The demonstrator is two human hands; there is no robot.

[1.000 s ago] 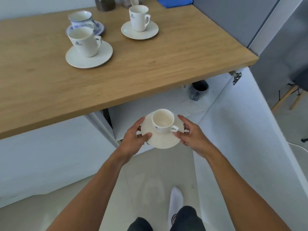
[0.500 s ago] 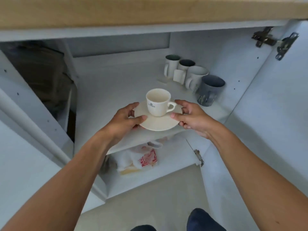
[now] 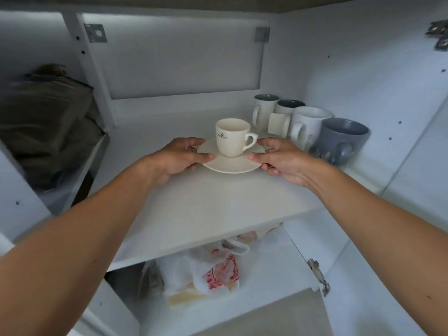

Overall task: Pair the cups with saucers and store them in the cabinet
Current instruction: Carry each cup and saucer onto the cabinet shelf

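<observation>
A cream cup [image 3: 232, 137] with a small dark logo stands upright on a cream saucer [image 3: 234, 163], handle to the right. My left hand [image 3: 180, 157] grips the saucer's left rim and my right hand [image 3: 278, 158] grips its right rim. The saucer is over the middle of the white upper shelf [image 3: 194, 214] inside the cabinet; I cannot tell whether it touches the shelf. The other cups and saucers are out of view.
Several mugs stand at the shelf's back right, the nearest a blue-grey mug [image 3: 339, 141] close to my right hand. A dark bundle [image 3: 48, 122] fills the left compartment. A plastic bag [image 3: 208, 270] lies on the lower shelf. The cabinet door [image 3: 388, 299] stands open at right.
I have dropped down from the countertop view and carried the cup and saucer forward, from in front of the cabinet to over the middle of the upper shelf. Both hands kept their hold.
</observation>
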